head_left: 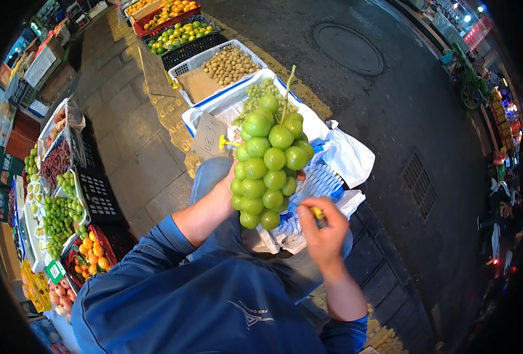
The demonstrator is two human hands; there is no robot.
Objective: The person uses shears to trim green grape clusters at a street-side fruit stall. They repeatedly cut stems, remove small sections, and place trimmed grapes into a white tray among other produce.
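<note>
A large bunch of green grapes [267, 168] is held up over my lap, its bare stem rising at the top. My left hand [225, 190] is closed around it from behind and below, so most of the fingers are hidden by the fruit. Just to the right of the bunch, apart from it, my right hand [326, 239] grips a small yellow-and-black tool [319, 216]; the fist hides most of it, so its kind is unclear. Beneath the grapes lie crumpled white paper [349, 158] and blue-and-white foam netting [316, 184].
Ahead, a white crate [198, 112] holds smaller green grapes, with a handwritten card [209, 137] at its side. Beyond stand a crate of small tan fruit [231, 66] and crates of green and orange citrus [182, 36]. Fruit displays [61, 218] line the left; a paved road [385, 106] runs right.
</note>
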